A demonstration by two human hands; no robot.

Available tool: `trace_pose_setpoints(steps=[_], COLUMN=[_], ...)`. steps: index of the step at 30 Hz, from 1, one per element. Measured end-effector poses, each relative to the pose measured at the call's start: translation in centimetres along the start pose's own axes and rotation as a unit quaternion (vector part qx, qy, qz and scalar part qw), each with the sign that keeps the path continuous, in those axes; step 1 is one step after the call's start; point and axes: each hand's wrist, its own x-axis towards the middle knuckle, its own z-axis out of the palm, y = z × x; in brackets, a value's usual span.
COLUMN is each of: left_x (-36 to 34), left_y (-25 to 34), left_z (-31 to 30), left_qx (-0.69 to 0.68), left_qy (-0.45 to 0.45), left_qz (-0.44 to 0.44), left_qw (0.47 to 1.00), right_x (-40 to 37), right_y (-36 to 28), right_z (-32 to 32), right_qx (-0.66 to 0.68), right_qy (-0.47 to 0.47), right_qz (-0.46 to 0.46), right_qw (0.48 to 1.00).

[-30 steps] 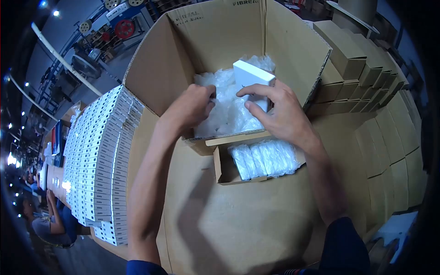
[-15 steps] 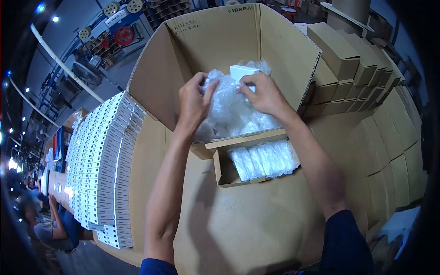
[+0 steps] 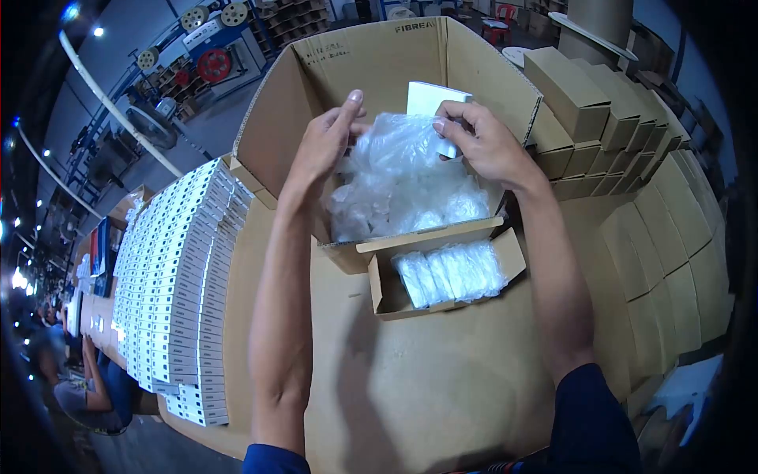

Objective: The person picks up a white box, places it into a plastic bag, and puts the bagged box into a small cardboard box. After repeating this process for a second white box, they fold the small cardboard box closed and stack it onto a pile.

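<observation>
My right hand [image 3: 493, 146] is closed on a flat white box [image 3: 433, 96], whose lower corner shows beneath the fingers. Crumpled clear plastic bags [image 3: 395, 170] hang and lie right beside it, one bunched up against the fingertips. At the left of these bags is my left hand [image 3: 325, 142], open with the thumb raised and the fingers curved apart. Both hands are over a large open cardboard carton [image 3: 363, 67] that holds the bags. Just in front of the carton, a small cardboard box [image 3: 387, 308] contains a row of plastic-wrapped white packs [image 3: 450, 275].
Tall stacks of white boxes [image 3: 178, 292] stand along the table's left side. Folded brown cartons [image 3: 568, 110] are piled at the right. Cardboard covers the table [image 3: 442, 379]. Another person [image 3: 91, 387] sits at the far left, near a side table.
My left hand has let go of the plastic and moved slightly left, its thumb now up. My right hand has shifted right with the white box, which now shows more and stands more upright.
</observation>
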Motion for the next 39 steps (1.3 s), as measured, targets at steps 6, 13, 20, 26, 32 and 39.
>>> trace_pose_setpoints(steps=[6,13,20,26,32,39], left_x=[-9.2,-23.6,-34.4,-41.4,-45.2,-46.8], left_y=[2.8,1.8,-0.4,-1.8,-2.3,-2.2], left_z=[1.2,7.8,11.3,11.1,11.9,9.6], left_qx=[-0.141,-0.381,-0.377,-0.429,-0.401,0.168], left_qy=[-0.158,-0.070,0.020,0.107,0.092,0.269], left_qz=[-0.017,-0.028,-0.076,-0.047,-0.106,0.177], left_qw=[0.977,0.921,0.923,0.896,0.905,0.932], right_x=[-1.8,-12.8,-21.5,-32.1,-36.3,-36.2], right_y=[-4.5,-7.4,-10.5,-12.5,-14.5,-14.0], right_z=[-1.6,3.6,8.4,8.2,13.6,13.8], right_qx=[-0.013,0.198,0.173,0.382,0.448,0.129], right_qy=[-0.084,0.043,0.194,0.091,0.077,0.171], right_qz=[-0.019,0.034,0.102,0.159,0.272,0.151], right_qw=[0.996,0.979,0.960,0.906,0.848,0.965])
